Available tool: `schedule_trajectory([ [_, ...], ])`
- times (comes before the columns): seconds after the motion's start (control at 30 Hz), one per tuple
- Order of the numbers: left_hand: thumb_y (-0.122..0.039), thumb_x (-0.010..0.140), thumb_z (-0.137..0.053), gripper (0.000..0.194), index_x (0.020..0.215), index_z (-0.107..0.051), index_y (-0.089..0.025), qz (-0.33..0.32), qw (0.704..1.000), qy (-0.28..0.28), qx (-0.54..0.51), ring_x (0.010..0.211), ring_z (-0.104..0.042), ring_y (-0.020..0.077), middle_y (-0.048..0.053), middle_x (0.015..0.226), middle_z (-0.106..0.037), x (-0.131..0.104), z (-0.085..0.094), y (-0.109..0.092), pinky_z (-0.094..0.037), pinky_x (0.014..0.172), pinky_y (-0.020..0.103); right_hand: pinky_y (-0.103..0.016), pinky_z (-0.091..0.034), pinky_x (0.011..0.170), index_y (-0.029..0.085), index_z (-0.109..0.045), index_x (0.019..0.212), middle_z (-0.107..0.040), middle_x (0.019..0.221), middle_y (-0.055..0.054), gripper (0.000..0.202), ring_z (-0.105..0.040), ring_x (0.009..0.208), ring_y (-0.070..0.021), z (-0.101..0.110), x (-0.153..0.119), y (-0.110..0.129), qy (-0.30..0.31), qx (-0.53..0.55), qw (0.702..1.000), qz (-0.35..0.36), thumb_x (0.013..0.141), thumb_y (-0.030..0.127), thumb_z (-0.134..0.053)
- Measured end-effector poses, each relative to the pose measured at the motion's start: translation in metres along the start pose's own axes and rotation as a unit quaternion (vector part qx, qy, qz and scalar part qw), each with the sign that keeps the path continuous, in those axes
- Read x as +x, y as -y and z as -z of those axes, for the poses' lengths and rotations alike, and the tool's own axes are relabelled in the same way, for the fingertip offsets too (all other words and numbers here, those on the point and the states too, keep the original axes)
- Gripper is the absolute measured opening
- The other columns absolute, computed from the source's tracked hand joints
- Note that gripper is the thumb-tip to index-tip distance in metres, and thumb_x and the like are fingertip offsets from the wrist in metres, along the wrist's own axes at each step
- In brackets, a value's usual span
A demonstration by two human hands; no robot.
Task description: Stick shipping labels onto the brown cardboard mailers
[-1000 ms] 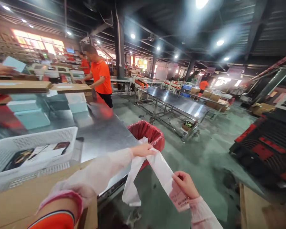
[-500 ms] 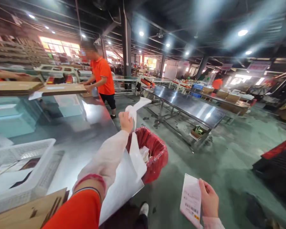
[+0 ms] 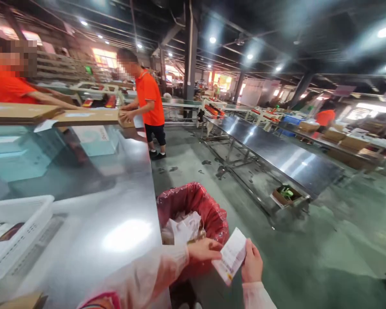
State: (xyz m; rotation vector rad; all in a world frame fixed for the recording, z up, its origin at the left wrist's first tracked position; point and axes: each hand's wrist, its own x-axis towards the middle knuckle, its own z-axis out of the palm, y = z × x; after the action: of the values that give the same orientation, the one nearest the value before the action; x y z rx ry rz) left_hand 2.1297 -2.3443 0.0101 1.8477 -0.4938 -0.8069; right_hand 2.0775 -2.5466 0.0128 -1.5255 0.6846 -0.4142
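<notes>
My right hand [image 3: 252, 262] pinches the right edge of a white printed label sheet [image 3: 234, 254], which has rows of small print and a yellow mark near its lower end. At the sheet's left edge is my left hand [image 3: 204, 250], its fingers stretched out and apart, the fingertips at or touching the paper. Whether they grip it I cannot make out. Just beyond my hands stands a bin with a red plastic liner [image 3: 212, 210]. Crumpled white paper [image 3: 184, 227] lies inside it.
A metal table [image 3: 128, 214] at left bears a white basket [image 3: 25, 231] and cardboard boxes [image 3: 86, 116]. Two co-workers in orange shirts [image 3: 150, 101] handle boxes beyond. Another metal table [image 3: 273, 156] stands right, with a small carton [image 3: 284, 196] low beneath its edge.
My left hand has let go of a white paper strip over the bin and drawn back to the label sheet. My right hand has brought the sheet leftward and up. The view has turned left.
</notes>
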Motion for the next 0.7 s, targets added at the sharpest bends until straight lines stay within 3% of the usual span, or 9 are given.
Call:
schedule_trajectory([
  [0.07, -0.04, 0.071, -0.058, 0.029, 0.078, -0.066, -0.014, 0.001, 1.0, -0.003, -0.027, 0.066, -0.052, 0.0149, 0.0, 0.068, -0.058, 0.002, -0.009, -0.005, -0.041, 0.061, 0.025, -0.043, -0.055, 0.075, 0.014, -0.059, 0.096, -0.07, 0.091, -0.017, 0.063, -0.065, 0.083, -0.0276, -0.016, 0.017, 0.011, -0.007, -0.092, 0.994, 0.065, 0.072, 0.071, -0.048],
  [0.13, -0.039, 0.07, -0.056, 0.025, 0.066, -0.062, -0.015, 0.005, 0.999, -0.047, -0.028, 0.059, -0.045, 0.0133, -0.002, 0.059, -0.05, -0.002, -0.005, -0.009, -0.035, 0.056, 0.025, -0.051, -0.046, 0.092, 0.009, -0.059, 0.109, -0.064, 0.111, -0.024, 0.068, -0.059, 0.104, -0.0334, -0.03, 0.026, 0.032, 0.002, -0.219, 0.949, 0.229, 0.077, 0.067, -0.047],
  [0.23, -0.032, 0.063, -0.06, 0.018, 0.054, -0.054, -0.018, -0.008, 0.996, -0.087, 0.0, 0.054, -0.036, 0.0118, -0.004, 0.05, -0.041, -0.011, 0.016, -0.022, -0.028, 0.054, 0.026, -0.056, -0.023, 0.11, 0.015, -0.059, 0.12, -0.06, 0.124, -0.017, 0.05, -0.049, 0.121, -0.0325, -0.049, 0.026, 0.069, 0.216, -0.34, 0.779, 0.48, 0.083, 0.05, -0.052],
  [0.3, -0.032, 0.062, -0.061, 0.019, 0.05, -0.053, -0.019, -0.022, 0.995, -0.093, 0.01, 0.053, -0.033, 0.0113, -0.005, 0.048, -0.039, -0.016, 0.029, -0.032, -0.026, 0.054, 0.026, -0.053, -0.02, 0.112, 0.024, -0.068, 0.104, -0.071, 0.103, -0.007, 0.027, -0.06, 0.106, -0.0258, -0.059, 0.023, 0.086, 0.406, -0.378, 0.657, 0.511, 0.087, 0.037, -0.052],
  [0.33, -0.035, 0.063, -0.061, 0.021, 0.05, -0.053, -0.02, -0.027, 0.995, -0.099, 0.011, 0.053, -0.033, 0.0113, -0.005, 0.048, -0.039, -0.017, 0.034, -0.037, -0.026, 0.054, 0.026, -0.051, -0.025, 0.109, 0.025, -0.071, 0.093, -0.072, 0.09, -0.004, 0.022, -0.064, 0.094, -0.0228, -0.063, 0.022, 0.09, 0.461, -0.392, 0.625, 0.494, 0.088, 0.033, -0.05],
  [0.4, -0.045, 0.067, -0.059, 0.03, 0.051, -0.053, -0.02, -0.027, 0.993, -0.118, 0.004, 0.053, -0.032, 0.0113, -0.004, 0.05, -0.038, -0.016, 0.04, -0.043, -0.025, 0.053, 0.026, -0.041, -0.042, 0.093, 0.022, -0.071, 0.076, -0.071, 0.076, -0.003, 0.028, -0.065, 0.077, -0.0193, -0.069, 0.026, 0.091, 0.498, -0.397, 0.634, 0.438, 0.089, 0.031, -0.048],
  [0.5, -0.063, 0.068, -0.054, 0.046, 0.054, -0.052, -0.019, 0.008, 0.986, -0.165, -0.025, 0.05, -0.029, 0.0101, -0.005, 0.049, -0.034, -0.007, 0.047, -0.038, -0.023, 0.05, 0.025, -0.031, -0.046, 0.068, 0.02, -0.071, 0.072, -0.071, 0.076, -0.006, 0.034, -0.064, 0.073, -0.0191, -0.074, 0.041, 0.084, 0.484, -0.341, 0.71, 0.382, 0.088, 0.038, -0.047],
  [0.63, -0.068, 0.078, -0.042, 0.055, 0.074, -0.058, -0.015, 0.114, 0.953, -0.275, -0.058, 0.049, -0.034, 0.0115, -0.005, 0.053, -0.037, 0.003, 0.063, -0.011, -0.027, 0.05, 0.025, -0.033, -0.047, 0.07, 0.018, -0.071, 0.075, -0.073, 0.08, -0.009, 0.042, -0.065, 0.073, -0.0225, -0.075, 0.063, 0.083, 0.393, -0.264, 0.82, 0.323, 0.085, 0.049, -0.045],
  [0.7, -0.059, 0.086, -0.039, 0.05, 0.086, -0.059, -0.014, 0.17, 0.927, -0.328, -0.059, 0.059, -0.045, 0.0146, 0.0, 0.064, -0.048, 0.003, 0.07, 0.004, -0.036, 0.058, 0.028, -0.034, -0.048, 0.071, 0.017, -0.071, 0.078, -0.073, 0.081, -0.01, 0.043, -0.065, 0.075, -0.0235, -0.073, 0.069, 0.087, 0.383, -0.241, 0.841, 0.295, 0.083, 0.052, -0.047],
])
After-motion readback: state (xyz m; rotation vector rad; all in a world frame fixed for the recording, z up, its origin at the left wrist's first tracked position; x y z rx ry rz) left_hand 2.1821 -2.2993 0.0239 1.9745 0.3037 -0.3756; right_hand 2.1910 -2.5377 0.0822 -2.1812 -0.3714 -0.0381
